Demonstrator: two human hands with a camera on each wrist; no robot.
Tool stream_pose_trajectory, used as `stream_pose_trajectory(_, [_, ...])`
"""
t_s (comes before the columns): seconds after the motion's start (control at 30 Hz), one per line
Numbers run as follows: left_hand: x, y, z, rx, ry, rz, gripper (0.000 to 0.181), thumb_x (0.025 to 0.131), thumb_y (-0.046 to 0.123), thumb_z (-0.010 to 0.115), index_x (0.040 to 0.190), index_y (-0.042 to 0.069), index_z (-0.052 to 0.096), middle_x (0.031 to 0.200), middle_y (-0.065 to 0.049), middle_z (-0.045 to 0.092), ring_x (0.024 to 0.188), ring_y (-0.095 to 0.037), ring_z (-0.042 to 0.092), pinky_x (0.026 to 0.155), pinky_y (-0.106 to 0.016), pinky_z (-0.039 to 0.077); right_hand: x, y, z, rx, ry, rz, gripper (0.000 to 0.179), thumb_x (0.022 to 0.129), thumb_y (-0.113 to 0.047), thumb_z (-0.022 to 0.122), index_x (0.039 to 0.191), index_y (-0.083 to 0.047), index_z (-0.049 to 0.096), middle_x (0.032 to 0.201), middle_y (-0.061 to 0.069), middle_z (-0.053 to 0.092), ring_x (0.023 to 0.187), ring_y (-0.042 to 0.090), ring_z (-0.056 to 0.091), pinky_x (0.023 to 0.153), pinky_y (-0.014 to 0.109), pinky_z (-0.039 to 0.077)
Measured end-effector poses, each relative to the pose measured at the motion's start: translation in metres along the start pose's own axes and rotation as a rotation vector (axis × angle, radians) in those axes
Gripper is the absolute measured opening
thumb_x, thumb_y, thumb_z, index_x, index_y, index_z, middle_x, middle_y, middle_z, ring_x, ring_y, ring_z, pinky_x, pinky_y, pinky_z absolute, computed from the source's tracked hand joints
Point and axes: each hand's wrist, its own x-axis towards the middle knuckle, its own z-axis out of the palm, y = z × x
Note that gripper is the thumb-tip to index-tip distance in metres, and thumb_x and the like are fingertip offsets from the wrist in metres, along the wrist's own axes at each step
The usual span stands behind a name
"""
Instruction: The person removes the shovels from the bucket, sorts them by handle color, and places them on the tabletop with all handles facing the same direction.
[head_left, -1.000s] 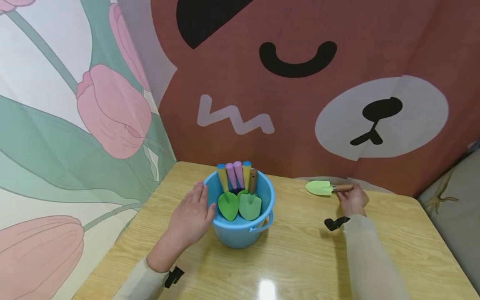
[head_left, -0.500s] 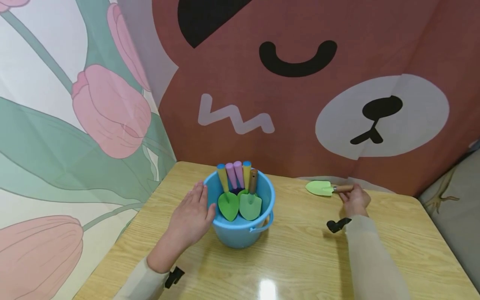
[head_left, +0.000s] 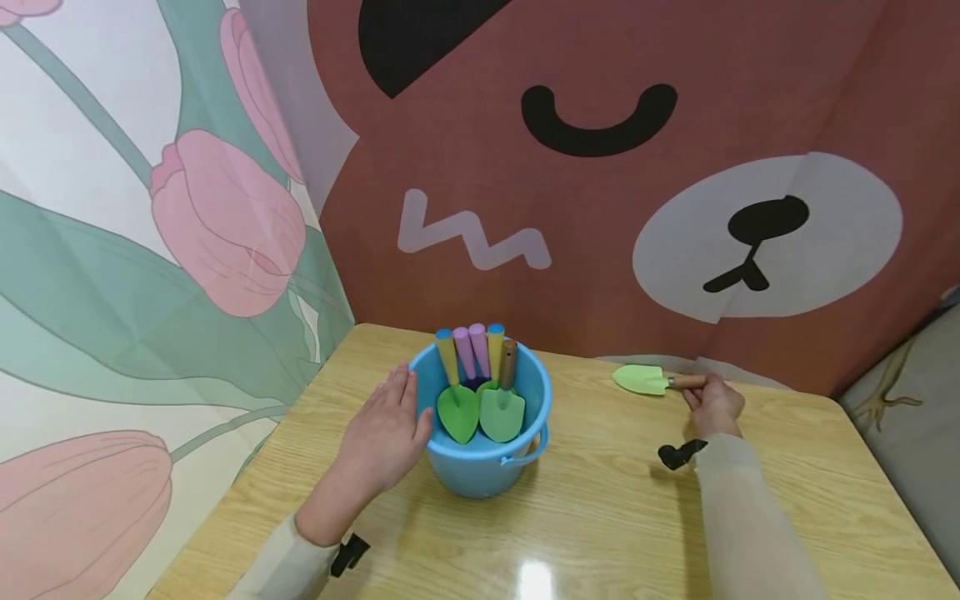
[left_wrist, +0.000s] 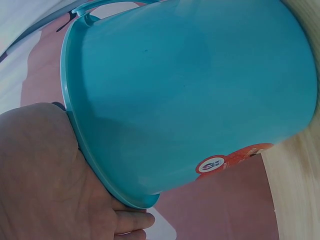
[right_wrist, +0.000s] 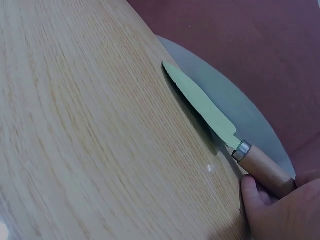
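Note:
A blue bucket (head_left: 476,477) stands on the table with several small hand trowels upright in it. Among them are a dark green blade (head_left: 458,415) and a pale green blade (head_left: 501,415); purple and yellow handles rise above the rim. My left hand (head_left: 382,437) lies with straight fingers along the bucket's left rim, and the left wrist view shows the palm (left_wrist: 45,170) against that rim. Over at the far right, my right hand (head_left: 715,407) pinches the brown wooden handle (right_wrist: 267,172) of a light green trowel (head_left: 640,380), its blade pointing left.
The wood-grain table (head_left: 600,517) runs back to a fabric backdrop (head_left: 465,167) printed with a brown bear. A tulip-printed curtain (head_left: 225,225) borders the left side, and grey cloth (head_left: 911,425) the right. The bucket's handle (head_left: 531,450) hangs at its front right.
My right hand has shifted very slightly to the right at the trowel's handle. The left hand and the bucket hold their places.

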Motion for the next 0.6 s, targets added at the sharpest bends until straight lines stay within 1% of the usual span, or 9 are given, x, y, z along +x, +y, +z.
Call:
stream_pose_trajectory(0.2, [0.0, 0.0002, 0.0009, 0.0, 0.003, 0.0, 0.07, 0.107, 0.042, 0.035, 0.154, -0.01, 0.031, 0.164, -0.026, 0.023, 0.153, -0.038, 0.023, 0.123, -0.05, 0.025, 0.0, -0.0033, -0.0004, -0.007, 0.017, 0.013, 0.057, 0.103, -0.017, 0.055, 0.157, -0.021, 0.037, 0.128, -0.001, 0.057, 0.115, 0.008, 0.064, 0.1, 0.027, 0.05])
stream_pose_trajectory(0.43, [-0.0004, -0.0006, 0.0012, 0.006, 0.022, 0.01, 0.069, 0.107, 0.041, 0.036, 0.153, -0.01, 0.032, 0.163, -0.026, 0.026, 0.153, -0.038, 0.023, 0.123, -0.05, 0.026, 0.0018, -0.003, -0.0006, -0.023, 0.024, 0.006, 0.058, 0.103, -0.017, 0.054, 0.158, -0.018, 0.034, 0.122, 0.001, 0.06, 0.108, 0.007, 0.066, 0.1, 0.027, 0.048])
stream_pose_trajectory(0.53, [-0.0005, -0.0003, 0.0006, 0.004, 0.02, 0.009, 0.069, 0.107, 0.042, 0.036, 0.153, -0.01, 0.032, 0.163, -0.026, 0.026, 0.153, -0.037, 0.023, 0.123, -0.05, 0.027, 0.0031, -0.0033, -0.0006, -0.021, 0.034, 0.005, 0.058, 0.103, -0.016, 0.055, 0.158, -0.018, 0.035, 0.128, -0.001, 0.057, 0.115, 0.006, 0.062, 0.101, 0.025, 0.048])
stream_pose_trajectory(0.6, [-0.0005, -0.0003, 0.0001, 0.002, 0.017, 0.008, 0.069, 0.107, 0.042, 0.035, 0.153, -0.01, 0.032, 0.163, -0.026, 0.026, 0.153, -0.037, 0.023, 0.123, -0.05, 0.026, 0.0034, -0.0039, -0.0002, -0.014, 0.045, 0.005, 0.058, 0.103, -0.015, 0.056, 0.157, -0.019, 0.036, 0.137, -0.003, 0.052, 0.122, 0.005, 0.056, 0.102, 0.023, 0.047])
